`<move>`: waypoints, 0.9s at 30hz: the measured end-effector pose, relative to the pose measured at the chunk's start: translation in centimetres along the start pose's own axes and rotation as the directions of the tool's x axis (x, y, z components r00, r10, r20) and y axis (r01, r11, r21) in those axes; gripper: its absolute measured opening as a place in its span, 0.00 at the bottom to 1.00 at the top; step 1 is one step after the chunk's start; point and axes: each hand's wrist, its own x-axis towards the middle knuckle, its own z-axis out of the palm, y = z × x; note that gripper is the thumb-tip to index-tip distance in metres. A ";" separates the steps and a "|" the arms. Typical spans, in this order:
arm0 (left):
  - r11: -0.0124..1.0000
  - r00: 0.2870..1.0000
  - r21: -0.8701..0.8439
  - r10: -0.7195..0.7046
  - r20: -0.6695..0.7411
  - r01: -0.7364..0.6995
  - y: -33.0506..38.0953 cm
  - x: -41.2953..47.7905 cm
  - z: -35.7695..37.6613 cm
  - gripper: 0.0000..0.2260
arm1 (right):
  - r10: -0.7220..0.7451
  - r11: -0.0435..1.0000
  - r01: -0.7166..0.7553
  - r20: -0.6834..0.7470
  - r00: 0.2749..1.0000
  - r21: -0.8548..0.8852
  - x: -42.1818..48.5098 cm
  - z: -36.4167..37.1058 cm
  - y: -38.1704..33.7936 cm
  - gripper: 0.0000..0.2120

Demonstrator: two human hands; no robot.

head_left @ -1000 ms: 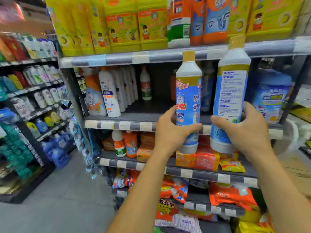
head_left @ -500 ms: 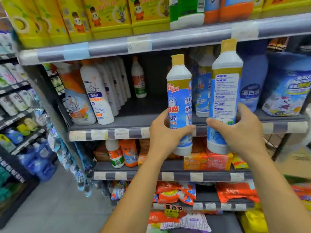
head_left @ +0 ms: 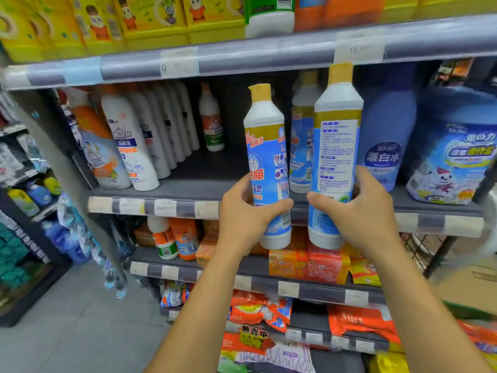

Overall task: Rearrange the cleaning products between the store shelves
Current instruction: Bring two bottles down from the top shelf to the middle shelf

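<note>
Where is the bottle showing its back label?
Head view, right of centre: the back-label bottle is upright in the right hand, beside the front-label bottle in the left hand.

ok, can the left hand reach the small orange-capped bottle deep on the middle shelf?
Probably not now: left hand grips a blue-label bottle. Path looks free though, bare shelf before the small bottle.
</note>
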 end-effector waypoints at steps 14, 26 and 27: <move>0.996 0.992 0.037 -0.083 -0.097 0.087 0.1 -1.7 3.9 0.20 | -0.002 0.997 0.012 0.122 0.992 -0.078 2.2 -3.4 2.0 0.18; 0.995 0.995 -0.006 -0.097 -0.028 0.097 0.5 -0.3 1.8 0.20 | 0.096 0.914 -0.124 -0.089 0.991 -0.387 6.9 -2.0 1.2 0.21; 0.995 0.995 -0.005 -0.100 -0.024 0.100 0.5 -0.2 1.7 0.20 | 0.079 0.910 -0.117 -0.110 0.991 -0.397 7.1 -1.7 1.3 0.22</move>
